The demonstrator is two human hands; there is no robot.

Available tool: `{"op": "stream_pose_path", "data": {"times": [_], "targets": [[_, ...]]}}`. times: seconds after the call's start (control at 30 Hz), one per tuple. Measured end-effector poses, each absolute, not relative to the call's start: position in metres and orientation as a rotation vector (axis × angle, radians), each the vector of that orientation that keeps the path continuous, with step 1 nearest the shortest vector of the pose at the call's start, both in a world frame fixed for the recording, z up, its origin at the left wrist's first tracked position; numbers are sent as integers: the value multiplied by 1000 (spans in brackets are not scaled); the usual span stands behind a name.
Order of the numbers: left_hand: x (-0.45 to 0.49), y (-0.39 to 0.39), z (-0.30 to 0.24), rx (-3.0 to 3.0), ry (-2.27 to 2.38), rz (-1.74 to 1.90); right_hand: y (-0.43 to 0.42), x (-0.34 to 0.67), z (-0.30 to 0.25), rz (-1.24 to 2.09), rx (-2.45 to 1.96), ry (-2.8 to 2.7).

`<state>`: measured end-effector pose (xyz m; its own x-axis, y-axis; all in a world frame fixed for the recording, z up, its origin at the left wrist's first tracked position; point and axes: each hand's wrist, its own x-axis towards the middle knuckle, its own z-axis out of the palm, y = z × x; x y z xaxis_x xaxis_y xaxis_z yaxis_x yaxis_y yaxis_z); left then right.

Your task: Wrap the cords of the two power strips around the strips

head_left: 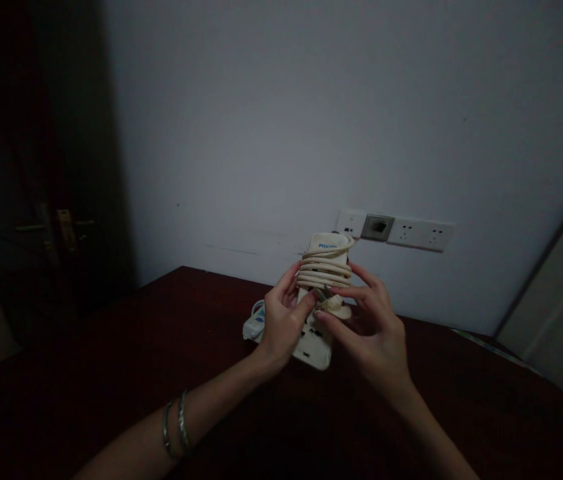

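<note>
**Two hands hold a white power strip with its cord wrapped round it**

The white power strip [315, 347] is held up over the dark red table [201, 307], just off the middle of the view, toward 5 o'clock. Its top end leans to about 1 o'clock. A pale cord [325, 270] goes round and round the upper part.

From the middle of the strip, the left hand [282, 323] is at 8 o'clock. Its fingers are bent round the edge and its thumb is on the front, so it has a hold on the strip. The right hand [384, 333] is at 4 o'clock. Its thumb and pointing finger are nearly closed, with the plug [332, 305] pinched between them. The plug's metal pins point toward 11 o'clock, near the left thumb.

Two shiny bracelets [182, 423] are on the left arm, at 8 o'clock. A small white and blue thing [254, 325] is on the table, between 8 and 9 o'clock; I cannot tell what it is. White wall sockets [418, 233] are at 2 o'clock. A dark door [16, 173] is near 9 o'clock.
</note>
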<state>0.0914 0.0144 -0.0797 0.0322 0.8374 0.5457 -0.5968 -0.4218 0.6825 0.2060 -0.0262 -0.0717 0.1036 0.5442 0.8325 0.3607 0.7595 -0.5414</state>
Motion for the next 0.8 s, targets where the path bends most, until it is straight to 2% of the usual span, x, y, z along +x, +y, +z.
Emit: {"op": "stream_pose_path", "data": {"times": [0.8], "targets": [[84,10,-67,1008,386,1447,-34,195,-72,94,-890,-1422]]}}
